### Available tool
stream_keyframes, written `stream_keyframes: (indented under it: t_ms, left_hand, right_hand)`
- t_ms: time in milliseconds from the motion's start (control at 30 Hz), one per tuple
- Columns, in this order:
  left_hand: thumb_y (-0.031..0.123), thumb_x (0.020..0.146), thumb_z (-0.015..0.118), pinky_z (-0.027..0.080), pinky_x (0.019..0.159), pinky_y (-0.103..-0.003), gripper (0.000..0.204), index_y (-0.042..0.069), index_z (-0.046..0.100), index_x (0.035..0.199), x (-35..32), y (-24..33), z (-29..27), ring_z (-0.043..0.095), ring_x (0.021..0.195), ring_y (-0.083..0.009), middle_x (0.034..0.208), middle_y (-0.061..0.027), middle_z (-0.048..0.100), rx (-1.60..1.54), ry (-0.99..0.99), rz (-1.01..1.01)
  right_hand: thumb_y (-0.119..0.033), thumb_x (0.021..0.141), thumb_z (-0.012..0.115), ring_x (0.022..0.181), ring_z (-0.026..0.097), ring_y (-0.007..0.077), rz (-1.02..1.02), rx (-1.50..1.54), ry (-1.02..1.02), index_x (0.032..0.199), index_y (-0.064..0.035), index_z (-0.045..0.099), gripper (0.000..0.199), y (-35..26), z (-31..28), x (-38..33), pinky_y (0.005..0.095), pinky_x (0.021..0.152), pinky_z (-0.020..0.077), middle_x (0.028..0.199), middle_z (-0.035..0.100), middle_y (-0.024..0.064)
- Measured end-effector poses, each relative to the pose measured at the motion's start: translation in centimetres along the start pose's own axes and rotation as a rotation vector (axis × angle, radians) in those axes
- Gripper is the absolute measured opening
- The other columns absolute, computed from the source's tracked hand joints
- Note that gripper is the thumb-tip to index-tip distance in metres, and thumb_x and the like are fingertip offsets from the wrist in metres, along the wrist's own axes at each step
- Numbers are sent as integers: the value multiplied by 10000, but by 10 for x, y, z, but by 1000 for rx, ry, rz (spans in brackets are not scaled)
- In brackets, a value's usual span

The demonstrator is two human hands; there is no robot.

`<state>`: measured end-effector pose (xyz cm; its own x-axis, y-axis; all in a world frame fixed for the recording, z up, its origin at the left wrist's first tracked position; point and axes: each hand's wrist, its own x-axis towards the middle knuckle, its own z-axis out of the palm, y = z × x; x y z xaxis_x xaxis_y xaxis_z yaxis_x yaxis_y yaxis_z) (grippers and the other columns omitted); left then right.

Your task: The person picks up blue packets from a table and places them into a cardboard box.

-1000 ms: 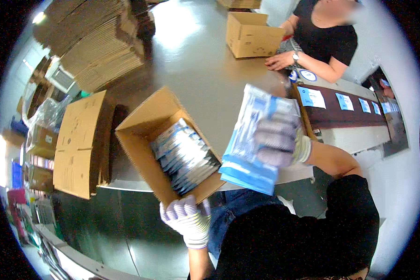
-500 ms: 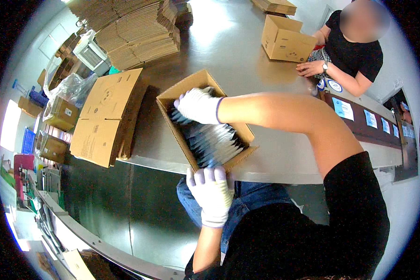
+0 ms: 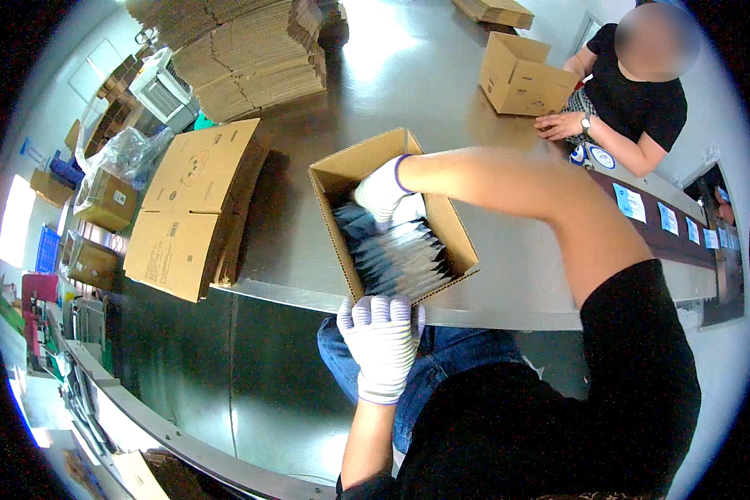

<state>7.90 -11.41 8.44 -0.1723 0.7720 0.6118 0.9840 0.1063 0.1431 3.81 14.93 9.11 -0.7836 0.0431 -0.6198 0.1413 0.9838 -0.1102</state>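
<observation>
An open cardboard carton (image 3: 357, 160) stands slantwise at the table's near edge. Inside it, thin grey, black and white packets (image 3: 398, 260) are packed upright in a row. My right hand (image 3: 382, 193), in a white knitted glove, reaches down into the carton's far end against the packets. Its fingertips are hidden among them, so its grip does not show. My left hand (image 3: 382, 346), gloved in striped white with lilac fingertips, hooks its fingers over the carton's near rim.
Flattened cartons (image 3: 187, 204) lie stacked at left on the metal table (image 3: 375, 100); a taller stack (image 3: 250, 62) stands behind. Across the table at right, a person (image 3: 646, 96) in black has a hand near another open carton (image 3: 525, 79). Labelled papers (image 3: 629, 202) line the right side.
My right hand has gone deeper into the carton, moving slightly right. The carton has shifted right and turned a little. My left hand stays at the near rim.
</observation>
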Motion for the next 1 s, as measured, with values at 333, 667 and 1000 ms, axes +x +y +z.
stream_keyframes:
  t_ms: [333, 667, 1000]
  left_hand:
    - [333, 748, 641, 369, 872, -465, 250, 157, 545, 899, -3, -11, 6, 508, 861, -237, 847, -44, 507, -62, 27, 90]
    - [128, 734, 663, 304, 1047, -543, 616, 34, 408, 1287, 16, -29, 0, 368, 1262, -457, 1292, -215, 454, -125, 65, 18]
    - [184, 719, 670, 258, 1098, -499, 582, 41, 459, 1242, -24, -132, -18, 250, 1350, -431, 1409, -162, 382, 450, -164, -249]
  right_hand:
    - [-417, 798, 591, 740, 627, 317, -266, 118, 635, 1101, -19, 538, 503, -105, 86, -175, 457, 631, 507, 854, 618, 155]
    - [-148, 858, 482, 631, 617, 256, 172, -126, 1002, 1022, 5, 539, 232, -29, 55, -107, 381, 512, 489, 764, 600, 128]
    - [-337, 822, 579, 1324, 337, 384, 433, -31, 892, 1373, 34, 346, 704, 32, 40, -17, 475, 1098, 260, 1420, 347, 255]
